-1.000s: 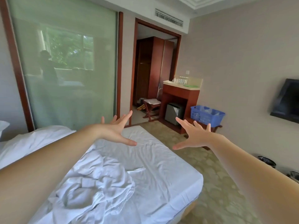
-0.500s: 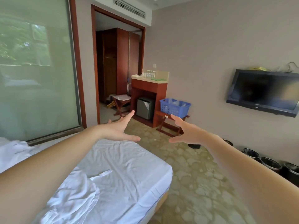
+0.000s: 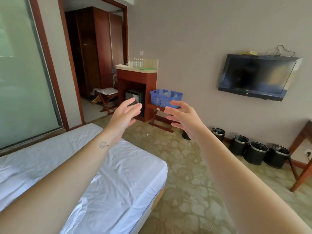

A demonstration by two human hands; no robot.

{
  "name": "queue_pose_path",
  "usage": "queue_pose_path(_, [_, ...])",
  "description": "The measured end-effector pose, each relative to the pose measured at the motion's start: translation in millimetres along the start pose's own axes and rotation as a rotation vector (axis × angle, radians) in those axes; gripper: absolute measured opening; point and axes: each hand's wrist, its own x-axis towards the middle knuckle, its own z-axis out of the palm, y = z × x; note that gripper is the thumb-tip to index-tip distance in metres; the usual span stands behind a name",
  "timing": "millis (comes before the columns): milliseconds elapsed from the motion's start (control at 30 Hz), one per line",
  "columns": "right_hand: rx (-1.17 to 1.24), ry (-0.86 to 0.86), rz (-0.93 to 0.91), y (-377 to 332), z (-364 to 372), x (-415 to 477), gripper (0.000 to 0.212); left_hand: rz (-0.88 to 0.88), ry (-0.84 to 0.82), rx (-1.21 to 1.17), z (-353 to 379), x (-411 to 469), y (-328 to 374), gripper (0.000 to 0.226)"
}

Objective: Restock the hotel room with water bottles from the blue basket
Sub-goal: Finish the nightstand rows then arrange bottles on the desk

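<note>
Across the room, a blue basket (image 3: pixel 162 98) with clear water bottles inside rests on a wooden folding stand (image 3: pixel 160 118) against the wall. Left of it stands a red-brown wooden counter (image 3: pixel 136 76) with several water bottles (image 3: pixel 137 62) lined up on its top. Both my arms are stretched out in front of me over the bed's foot. My left hand (image 3: pixel 125 112) is open with fingers apart and holds nothing. My right hand (image 3: pixel 183 118) is open too, palm turned inward, empty. Both hands are far short of the basket.
A white bed (image 3: pixel 101 166) fills the lower left. A minibar fridge (image 3: pixel 135 98) sits under the counter. A TV (image 3: pixel 256 76) hangs on the wall. Several black bins (image 3: pixel 256 152) line the wall below it, beside a wooden table leg (image 3: pixel 302 176). Patterned carpet (image 3: pixel 189 183) leads forward.
The view has swung right and moved forward; the basket and counter look nearer and the TV more central. My hands have come closer together and lifted slightly, still open.
</note>
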Motion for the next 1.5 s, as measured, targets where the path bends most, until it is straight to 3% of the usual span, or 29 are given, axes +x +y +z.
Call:
queue_pose_path(100, [0.044,0.024,0.043,12.5,-4.0,8.4,0.047,-0.051,-0.028,-0.075,10.9,17.2,-4.7,0.059])
queue_pose_path(233, [0.048,0.099,0.031,26.9,-8.3,27.0,0.047,0.031,-0.135,0.008,20.3,42.6,-6.5,0.061])
queue_pose_path(533, [-0.076,0.29,-0.021,51.7,-31.9,72.7,0.039,0.145,-0.07,0.083,12.4,116.8,-29.0,0.04])
queue_pose_path(667, [-0.199,0.343,-0.051,53.9,-45.4,106.7,0.038,0.162,-0.135,0.154,22.8,158.7,-47.0,0.043])
queue_pose_path(933, [-0.19,0.437,0.041,86.1,-71.3,150.9,0.054,0.062,-0.217,0.081,36.8,230.3,-85.7,0.047])
queue_pose_path(1033, [-0.187,0.477,0.071,102.1,-85.3,171.9,0.061,0.044,-0.256,0.071,53.1,252.9,-97.8,0.061])
queue_pose_path(1300, [-0.189,0.446,0.072,136.4,-152.2,253.3,0.063,0.019,-0.263,0.067,129.9,337.7,-126.7,0.074])
queue_pose_path(1500, [-0.224,0.367,0.066,150.5,-225.8,334.0,0.061,0.023,-0.251,0.072,199.4,418.1,-134.5,0.067])
